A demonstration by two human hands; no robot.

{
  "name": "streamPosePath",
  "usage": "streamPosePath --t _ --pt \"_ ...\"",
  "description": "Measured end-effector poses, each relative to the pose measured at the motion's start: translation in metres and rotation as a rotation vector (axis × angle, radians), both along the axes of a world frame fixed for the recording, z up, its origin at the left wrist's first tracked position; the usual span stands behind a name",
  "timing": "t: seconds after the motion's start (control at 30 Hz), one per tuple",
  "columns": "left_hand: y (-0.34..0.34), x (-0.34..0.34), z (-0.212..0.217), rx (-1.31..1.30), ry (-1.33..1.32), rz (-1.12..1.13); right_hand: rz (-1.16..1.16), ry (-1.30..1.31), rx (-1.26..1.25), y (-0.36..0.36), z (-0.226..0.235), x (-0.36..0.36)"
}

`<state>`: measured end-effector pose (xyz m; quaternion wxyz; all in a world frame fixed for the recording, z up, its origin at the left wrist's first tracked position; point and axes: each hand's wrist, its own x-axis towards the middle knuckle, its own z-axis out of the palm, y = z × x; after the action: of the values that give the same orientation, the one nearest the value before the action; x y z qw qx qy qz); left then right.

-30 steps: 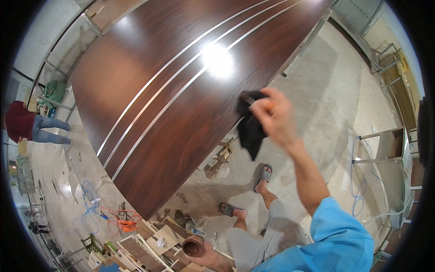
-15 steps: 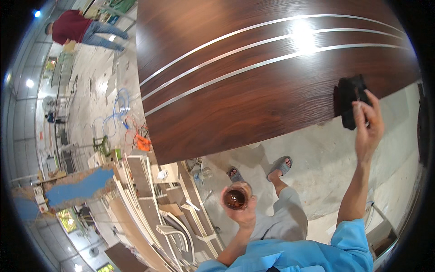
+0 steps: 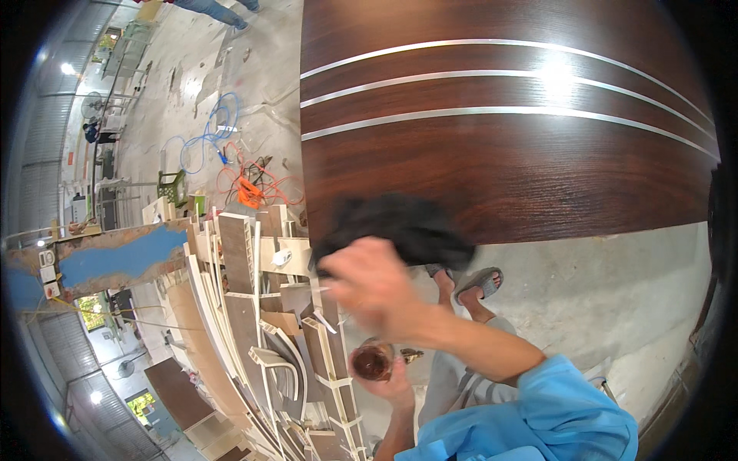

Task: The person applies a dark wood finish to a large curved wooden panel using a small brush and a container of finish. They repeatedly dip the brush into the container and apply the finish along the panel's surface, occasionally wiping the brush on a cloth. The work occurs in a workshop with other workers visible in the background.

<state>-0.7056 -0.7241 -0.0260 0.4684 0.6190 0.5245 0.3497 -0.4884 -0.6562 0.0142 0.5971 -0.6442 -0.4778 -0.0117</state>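
A dark brown wood-grain panel (image 3: 500, 180) with three silvery strips lies in front of me. My right hand (image 3: 373, 280), smeared by motion, grips a bunched black cloth (image 3: 407, 227) at the panel's near left corner. The cloth hides that corner and part of the near edge. Lower down, my left hand (image 3: 396, 386) is wrapped round a small open cup (image 3: 372, 360) with dark reddish-brown liquid inside. My right forearm crosses over my legs, just above the cup.
A pile of board offcuts and trim strips (image 3: 261, 307) stands at the left, close to the cup. Orange cord (image 3: 250, 192) and blue hose (image 3: 207, 142) lie on the floor beyond. Another person's legs (image 3: 215, 9) show at the upper left.
My right hand has swept the black cloth from the panel's right side to its near left corner. The cup has shifted slightly left and down. The view has turned.
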Motion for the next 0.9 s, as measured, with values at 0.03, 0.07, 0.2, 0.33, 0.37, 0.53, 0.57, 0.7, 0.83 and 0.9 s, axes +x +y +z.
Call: streamPosePath --t 0.03,0.07,0.2,0.33,0.37,0.53,0.57,0.7,0.83,0.9 --pt "0.005 -0.005 -0.002 0.036 0.024 0.026 0.124 0.194 -0.041 0.026 0.003 -0.017" --pt "0.009 -0.011 -0.003 0.067 0.04 0.058 0.148 0.291 0.117 0.056 0.008 -0.031" --pt "0.034 -0.039 -0.012 0.065 0.064 0.155 0.407 0.336 0.184 0.087 0.016 -0.056" --pt "0.054 -0.055 -0.032 0.225 0.106 0.117 0.335 0.507 0.162 0.057 0.016 -0.04" --pt "0.059 -0.055 -0.034 0.185 0.176 0.18 0.311 0.545 0.123 0.046 0.016 -0.032" --pt "0.078 -0.04 -0.021 0.067 0.153 0.088 0.195 0.529 -0.154 -0.037 0.01 -0.001" --pt "0.081 -0.032 -0.022 0.004 0.134 0.103 0.168 0.526 -0.188 -0.053 0.008 0.001" --pt "0.101 -0.008 -0.026 -0.005 0.127 -0.021 0.008 0.586 -0.282 -0.102 0.005 -0.007" --pt "0.104 0.028 -0.02 0.118 -0.017 -0.248 -0.237 0.661 -0.297 -0.128 0.014 -0.024" --pt "0.102 0.052 -0.002 0.188 -0.026 -0.397 -0.336 0.788 -0.278 -0.137 0.026 -0.036"
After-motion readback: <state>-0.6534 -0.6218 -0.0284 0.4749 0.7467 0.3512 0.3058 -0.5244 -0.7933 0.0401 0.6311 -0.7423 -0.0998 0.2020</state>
